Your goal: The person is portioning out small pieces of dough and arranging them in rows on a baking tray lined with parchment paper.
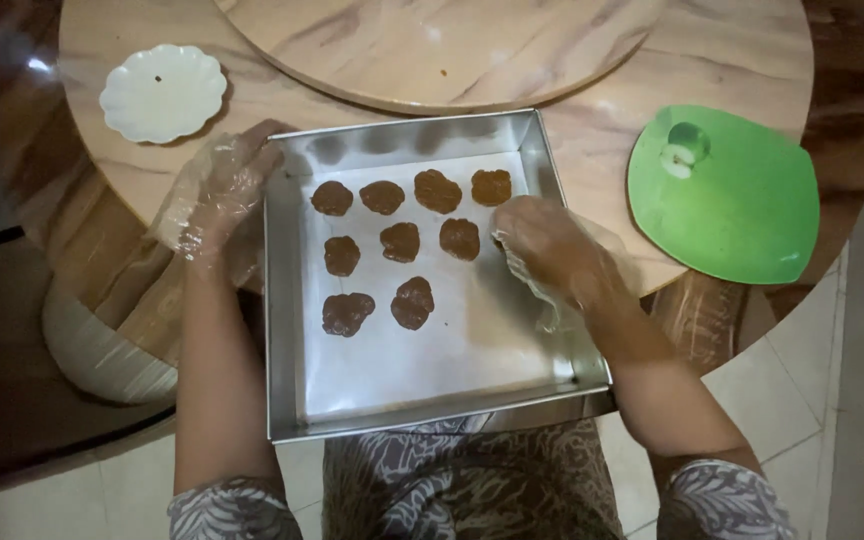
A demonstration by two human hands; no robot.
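Observation:
A square metal baking tray (287,330) lined with white paper rests on the edge of a round marble table and over my lap. Several flat brown dough pieces (400,241) lie in rows on the paper. My left hand (220,200), in a clear plastic glove, holds the tray's left rim near the far corner. My right hand (552,250), also gloved, is inside the tray at the right end of the middle row, fingers curled down on the paper; whether it holds dough is hidden.
A white scalloped dish (163,92) sits at the far left of the table. A green lid (722,195) with a knob lies at the right. A round turntable (442,45) fills the table's centre. Tiled floor shows below.

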